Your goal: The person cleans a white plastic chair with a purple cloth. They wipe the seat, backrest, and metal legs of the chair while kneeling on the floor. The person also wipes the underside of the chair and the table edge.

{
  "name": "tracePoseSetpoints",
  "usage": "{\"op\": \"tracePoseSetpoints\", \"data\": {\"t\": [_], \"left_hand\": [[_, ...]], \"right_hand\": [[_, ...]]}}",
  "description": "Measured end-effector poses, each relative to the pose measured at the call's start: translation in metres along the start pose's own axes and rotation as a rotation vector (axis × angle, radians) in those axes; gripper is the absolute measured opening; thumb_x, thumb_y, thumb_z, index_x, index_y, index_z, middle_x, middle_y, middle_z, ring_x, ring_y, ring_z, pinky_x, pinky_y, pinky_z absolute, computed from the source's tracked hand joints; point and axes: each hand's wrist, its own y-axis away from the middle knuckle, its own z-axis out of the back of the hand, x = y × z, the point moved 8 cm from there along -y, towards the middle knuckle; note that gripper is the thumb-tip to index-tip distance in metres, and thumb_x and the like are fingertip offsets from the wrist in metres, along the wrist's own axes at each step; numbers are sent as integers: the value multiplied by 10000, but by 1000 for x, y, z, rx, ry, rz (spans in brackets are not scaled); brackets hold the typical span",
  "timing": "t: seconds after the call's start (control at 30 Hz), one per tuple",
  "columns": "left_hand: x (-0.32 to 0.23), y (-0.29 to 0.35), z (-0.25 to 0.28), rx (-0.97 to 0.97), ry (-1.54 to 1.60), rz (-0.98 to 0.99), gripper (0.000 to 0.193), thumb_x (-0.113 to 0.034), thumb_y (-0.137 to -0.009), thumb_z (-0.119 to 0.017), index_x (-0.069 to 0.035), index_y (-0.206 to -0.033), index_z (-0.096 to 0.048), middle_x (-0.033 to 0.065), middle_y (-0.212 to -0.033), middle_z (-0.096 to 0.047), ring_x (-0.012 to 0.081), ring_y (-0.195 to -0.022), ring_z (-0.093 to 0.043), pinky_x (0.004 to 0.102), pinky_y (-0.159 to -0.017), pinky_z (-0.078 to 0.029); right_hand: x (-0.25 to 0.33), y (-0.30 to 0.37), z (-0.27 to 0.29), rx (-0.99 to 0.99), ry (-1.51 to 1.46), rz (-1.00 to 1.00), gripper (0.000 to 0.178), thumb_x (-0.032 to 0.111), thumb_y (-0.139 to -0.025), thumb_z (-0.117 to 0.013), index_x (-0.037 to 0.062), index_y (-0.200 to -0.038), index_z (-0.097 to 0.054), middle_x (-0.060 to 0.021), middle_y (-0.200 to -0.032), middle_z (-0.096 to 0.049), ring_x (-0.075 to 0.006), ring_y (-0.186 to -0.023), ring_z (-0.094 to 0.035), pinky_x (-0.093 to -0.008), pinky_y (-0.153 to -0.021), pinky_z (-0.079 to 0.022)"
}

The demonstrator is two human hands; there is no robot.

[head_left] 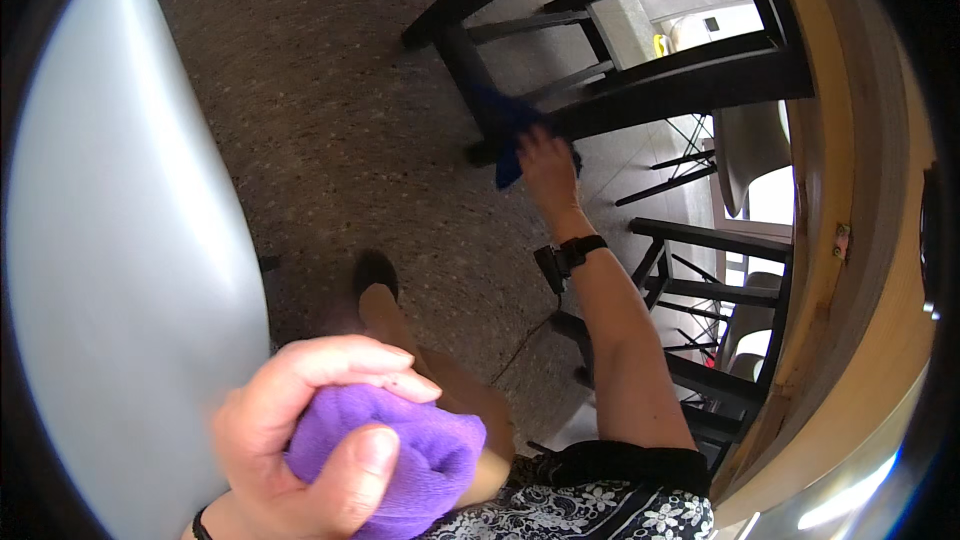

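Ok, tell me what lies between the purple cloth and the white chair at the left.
In the head view, the left hand, curled around the purple cloth, lies between it and the white chair.

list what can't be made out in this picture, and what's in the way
- Left palm: in the head view, the purple cloth in the left hand covers it.
- Blue cloth: blurred and dark in the head view, partly covered by the right hand.
- White chair: the head view's lower edge cuts it off.
- Small coloured bit on the wood: too small to identify in the head view.
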Motion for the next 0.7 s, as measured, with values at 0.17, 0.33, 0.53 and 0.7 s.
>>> {"op": "tracePoseSetpoints", "data": {"t": [0.17,0.33,0.53,0.7], "left_hand": [[-14,1,1,90,-34,-93,341,-125,-843,-553,59,-1130,-551,172,-971,-652,230,-881,-631,321,-824,-499],[-22,2,4,60,-151,-213,311,-148,-863,-568,54,-1099,-568,183,-952,-661,242,-871,-641,334,-800,-507],[-12,-1,11,39,18,-160,322,-192,-873,-610,49,-1082,-571,189,-947,-665,255,-858,-651,351,-787,-514],[-11,-7,15,107,103,-78,374,-244,-841,-615,80,-1026,-593,214,-939,-664,292,-846,-665,340,-765,-527]], "right_hand": [[-91,-41,35,40,-461,-117,238,55,-773,-551,63,-978,-670,-68,-1210,-582,-265,-1223,-458,-454,-1006,-354],[-162,-83,85,-3,-477,-300,223,104,-795,-565,53,-990,-658,-175,-977,-609,-350,-980,-549,-487,-940,-358],[-36,-95,-2,435,-949,-356,256,123,-841,-565,36,-1074,-627,-149,-1037,-626,-360,-1039,-554,-484,-939,-402],[-33,-173,-40,66,-1190,-659,420,147,-889,-552,85,-1304,-519,-187,-1312,-515,-388,-1198,-489,-461,-975,-438]]}}
